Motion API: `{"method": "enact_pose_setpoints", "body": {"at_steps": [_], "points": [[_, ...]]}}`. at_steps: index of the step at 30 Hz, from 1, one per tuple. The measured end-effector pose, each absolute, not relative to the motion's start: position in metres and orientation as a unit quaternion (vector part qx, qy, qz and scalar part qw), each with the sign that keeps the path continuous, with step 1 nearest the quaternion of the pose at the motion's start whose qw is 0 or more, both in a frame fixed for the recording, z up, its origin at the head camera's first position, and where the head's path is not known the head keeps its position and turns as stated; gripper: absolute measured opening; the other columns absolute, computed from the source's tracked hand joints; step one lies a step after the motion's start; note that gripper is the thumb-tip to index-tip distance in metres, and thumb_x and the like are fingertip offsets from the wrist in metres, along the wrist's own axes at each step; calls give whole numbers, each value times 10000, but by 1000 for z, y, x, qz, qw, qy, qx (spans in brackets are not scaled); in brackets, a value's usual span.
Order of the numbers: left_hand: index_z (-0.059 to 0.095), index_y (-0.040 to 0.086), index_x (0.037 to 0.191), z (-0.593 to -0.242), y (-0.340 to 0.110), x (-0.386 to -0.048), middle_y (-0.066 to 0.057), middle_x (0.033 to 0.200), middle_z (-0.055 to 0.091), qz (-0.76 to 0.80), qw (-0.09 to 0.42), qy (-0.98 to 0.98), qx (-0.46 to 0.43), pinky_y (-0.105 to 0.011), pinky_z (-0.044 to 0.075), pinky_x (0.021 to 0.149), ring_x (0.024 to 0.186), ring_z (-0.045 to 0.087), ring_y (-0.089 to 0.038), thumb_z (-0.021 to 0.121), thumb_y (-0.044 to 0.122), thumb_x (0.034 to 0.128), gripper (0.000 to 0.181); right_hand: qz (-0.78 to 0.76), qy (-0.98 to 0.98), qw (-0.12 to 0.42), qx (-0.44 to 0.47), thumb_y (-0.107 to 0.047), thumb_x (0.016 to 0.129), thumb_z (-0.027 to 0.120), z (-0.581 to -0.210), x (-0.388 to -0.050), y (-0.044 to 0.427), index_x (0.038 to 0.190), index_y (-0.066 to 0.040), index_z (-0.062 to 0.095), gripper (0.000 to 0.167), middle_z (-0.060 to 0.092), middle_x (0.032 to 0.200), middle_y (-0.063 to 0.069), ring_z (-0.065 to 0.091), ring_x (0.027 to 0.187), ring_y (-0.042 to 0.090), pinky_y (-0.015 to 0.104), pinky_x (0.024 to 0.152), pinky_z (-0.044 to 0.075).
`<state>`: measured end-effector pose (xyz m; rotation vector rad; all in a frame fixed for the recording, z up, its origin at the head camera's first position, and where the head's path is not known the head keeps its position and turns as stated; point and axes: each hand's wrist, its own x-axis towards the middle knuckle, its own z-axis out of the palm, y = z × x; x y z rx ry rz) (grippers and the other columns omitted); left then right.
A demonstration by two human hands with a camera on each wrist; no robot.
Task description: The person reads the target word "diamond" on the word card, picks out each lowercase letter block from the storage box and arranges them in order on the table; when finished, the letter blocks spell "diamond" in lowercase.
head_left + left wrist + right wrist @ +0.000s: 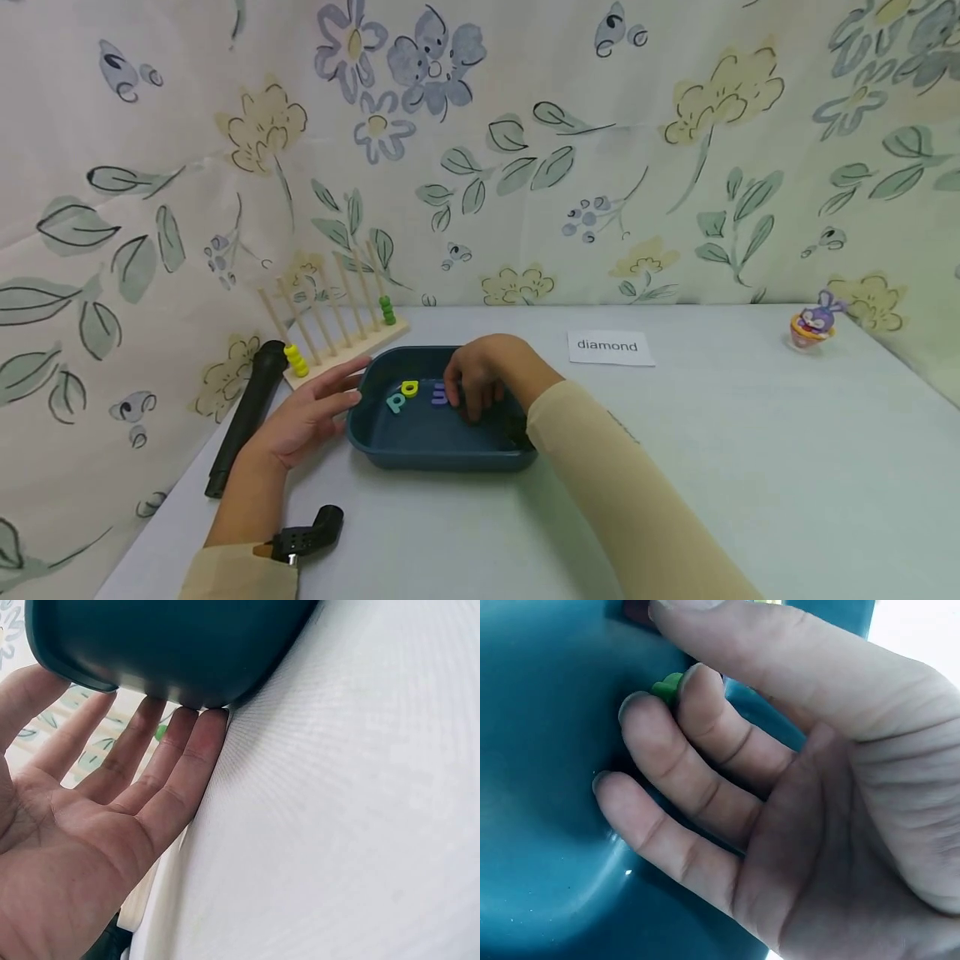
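Right sleeve point(622, 483), then blue tray point(442, 461), lengthwise left-to-right.

Long beige sleeves point(630, 492) are worn with a black, round-ended wrist device point(306, 540).

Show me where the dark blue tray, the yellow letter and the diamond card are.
Dark blue tray point(442, 461): head view, on its near outer wall.
Yellow letter point(409, 395): head view, on its lower part.
Diamond card point(607, 346): head view, on its printed word.
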<state>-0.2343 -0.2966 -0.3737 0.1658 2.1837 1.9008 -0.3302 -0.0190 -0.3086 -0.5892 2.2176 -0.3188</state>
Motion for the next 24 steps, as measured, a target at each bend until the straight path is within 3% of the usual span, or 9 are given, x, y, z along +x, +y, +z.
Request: {"method": "enact_pose_setpoints", "body": {"at_steps": [10,20,24], "points": [[343,183,1626,-374,-296,-234,-182,1637,307,657,119,742,60,-279,527,988,1310,504,-156,592,197,1054,624,-115,887,383,-232,-81,812,866,-312,-328,-20,984,-186,690,267,636,1037,47,633,891,211,389,848,562],[329,196,1631,-374,-295,-234,-169,1664,284,651,123,747,55,-329,487,1040,1458,386,-332,586,204,1055,631,-134,890,363,-241,-123,810,875,-319,-332,-19,919,-202,716,208,664,1052,36,672,900,213,388,834,567],[334,201,1630,-373,-295,-235,-161,1668,284,652,122,747,50,-345,480,1050,1482,360,-345,595,209,1052,634,-146,888,360,-246,-134,823,866,-319,-331,-19,908,-204,728,177,663,1053,26,670,898,209,385,827,562]]}}
